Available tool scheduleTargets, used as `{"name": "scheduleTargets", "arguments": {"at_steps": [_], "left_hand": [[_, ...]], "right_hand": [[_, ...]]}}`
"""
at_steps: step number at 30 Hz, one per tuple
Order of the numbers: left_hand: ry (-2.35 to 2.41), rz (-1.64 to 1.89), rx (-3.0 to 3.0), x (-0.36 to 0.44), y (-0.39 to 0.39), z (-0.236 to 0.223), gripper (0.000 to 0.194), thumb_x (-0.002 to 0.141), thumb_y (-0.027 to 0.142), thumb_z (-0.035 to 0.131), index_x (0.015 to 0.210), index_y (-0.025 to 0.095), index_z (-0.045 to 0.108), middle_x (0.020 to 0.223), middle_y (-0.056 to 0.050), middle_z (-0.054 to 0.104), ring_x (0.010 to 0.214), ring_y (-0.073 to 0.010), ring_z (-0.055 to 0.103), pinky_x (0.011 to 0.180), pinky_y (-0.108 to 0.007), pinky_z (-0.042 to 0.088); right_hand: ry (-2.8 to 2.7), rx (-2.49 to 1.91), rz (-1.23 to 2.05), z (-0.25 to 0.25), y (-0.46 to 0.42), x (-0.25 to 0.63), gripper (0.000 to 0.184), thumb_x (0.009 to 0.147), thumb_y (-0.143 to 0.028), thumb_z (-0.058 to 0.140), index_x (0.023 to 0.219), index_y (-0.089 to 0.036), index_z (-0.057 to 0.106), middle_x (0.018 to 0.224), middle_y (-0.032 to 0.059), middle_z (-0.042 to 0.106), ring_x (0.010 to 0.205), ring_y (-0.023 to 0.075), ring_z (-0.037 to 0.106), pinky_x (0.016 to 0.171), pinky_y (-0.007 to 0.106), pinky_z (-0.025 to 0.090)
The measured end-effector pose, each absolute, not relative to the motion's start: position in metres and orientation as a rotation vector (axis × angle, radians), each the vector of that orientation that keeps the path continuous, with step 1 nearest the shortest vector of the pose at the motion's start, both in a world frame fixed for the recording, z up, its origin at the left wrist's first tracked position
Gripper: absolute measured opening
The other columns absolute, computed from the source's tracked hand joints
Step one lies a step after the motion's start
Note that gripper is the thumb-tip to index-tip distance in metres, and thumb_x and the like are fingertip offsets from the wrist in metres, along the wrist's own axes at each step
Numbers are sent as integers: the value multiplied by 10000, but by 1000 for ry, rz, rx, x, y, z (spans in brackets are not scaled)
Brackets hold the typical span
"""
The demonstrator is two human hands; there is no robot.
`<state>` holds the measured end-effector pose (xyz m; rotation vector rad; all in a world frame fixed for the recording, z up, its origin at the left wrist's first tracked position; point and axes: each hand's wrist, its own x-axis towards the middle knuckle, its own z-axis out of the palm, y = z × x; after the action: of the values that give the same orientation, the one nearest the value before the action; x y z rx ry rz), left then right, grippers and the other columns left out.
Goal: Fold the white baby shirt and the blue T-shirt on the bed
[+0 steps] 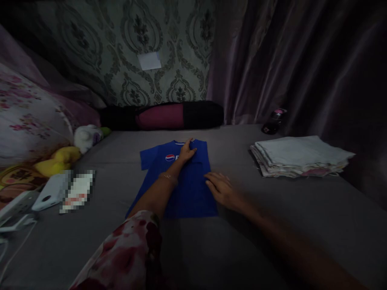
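Here's the blue shirt point(190, 189) laid flat on the grey sheet point(115, 181), hem toward you. Your right hand point(222, 189) is at its right edge, fingers loosely bent and slightly parted; I can't tell whether they pinch any cloth. Farther up, your left hand point(188, 151) lies over the chest by the collar point(179, 143), thumb spread wide, gripping nothing that shows. One sleeve point(149, 157) points left; none shows on the right, so this looks like turning that side in and flattening it. The next move calls for a light right hand along that edge, left hand anchoring. Beyond, off right: stacked cloths point(302, 153), then a dark bottle point(272, 125).
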<state>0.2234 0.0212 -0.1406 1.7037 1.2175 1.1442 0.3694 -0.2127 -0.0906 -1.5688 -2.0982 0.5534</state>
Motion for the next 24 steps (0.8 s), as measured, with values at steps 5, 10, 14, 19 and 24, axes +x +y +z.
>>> {"name": "scheduleTargets", "arguments": {"at_steps": [5, 10, 14, 19, 24], "left_hand": [[1288, 1070, 1995, 222, 16, -151, 499, 745, 102, 611, 1242, 148, 602, 1229, -122, 623, 1201, -284, 532, 1104, -465, 349], [1233, 1095, 2029, 220, 16, -158, 583, 763, 89, 545, 1341, 167, 537, 1330, -127, 570, 1274, -290, 483, 1136, -497, 302], [1167, 1101, 2043, 218, 19, -161, 632, 741, 73, 537, 1365, 168, 514, 1385, -124, 531, 1344, -294, 420, 1165, -499, 255], [1159, 1121, 1986, 218, 20, -164, 653, 732, 71, 547, 1374, 180, 507, 1426, -124, 496, 1381, -306, 372, 1177, -520, 223], [1135, 1106, 1997, 219, 18, -164, 689, 708, 39, 546, 1379, 188, 503, 1446, -117, 482, 1405, -301, 340, 1186, -522, 201]], "right_hand": [[-2243, -1768, 523, -108, -159, 362, 691, 995, -481, 142, 1527, -53, 244, 1597, 136, 198, 1485, 240, 117, 1194, 479, 94], [-2207, -1874, 524, -117, -123, 354, 712, 987, -480, 97, 1535, -38, 206, 1604, 128, 164, 1489, 228, 93, 1200, 464, 58], [-2156, -1953, 515, -116, -99, 356, 701, 987, -461, 78, 1533, -46, 219, 1605, 117, 168, 1488, 226, 99, 1196, 471, 58], [-2129, -2046, 432, -119, -66, 360, 653, 988, -407, 109, 1536, -69, 220, 1608, 102, 168, 1483, 236, 120, 1187, 511, 62], [-2130, -2137, 382, -120, -35, 363, 620, 987, -366, 154, 1538, -90, 216, 1611, 100, 160, 1485, 233, 102, 1177, 540, 80]]}}
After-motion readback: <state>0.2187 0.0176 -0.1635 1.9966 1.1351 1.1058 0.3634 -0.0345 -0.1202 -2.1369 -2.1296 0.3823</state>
